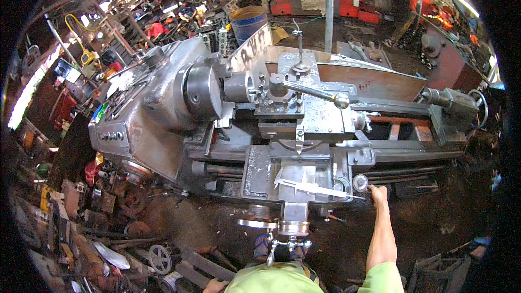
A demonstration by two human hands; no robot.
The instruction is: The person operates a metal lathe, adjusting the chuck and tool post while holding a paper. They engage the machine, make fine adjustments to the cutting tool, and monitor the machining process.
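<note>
A metal lathe fills the middle, its chuck [202,92] gripping a hollow cylindrical workpiece [237,87]. Right of the workpiece stands the tool post [278,88], with a ball-ended clamping lever [317,92]. A caliper [304,186] lies across the carriage [259,173]. Past the carriage's right end, my right hand [378,194] is closed beside a round dial [360,183]; whatever its fingers grip is hidden. My left hand [215,286] shows only partly at the lower edge beside my shirt, its fingers out of sight.
Metal chips dot the cross slide. The tailstock [456,104] sits at the bed's right end. In front of my feet are a handwheel [256,223] and a crank handle [271,253]. Scrap parts and a spoked wheel [159,259] litter the lower left. A blue drum [248,23] stands behind.
</note>
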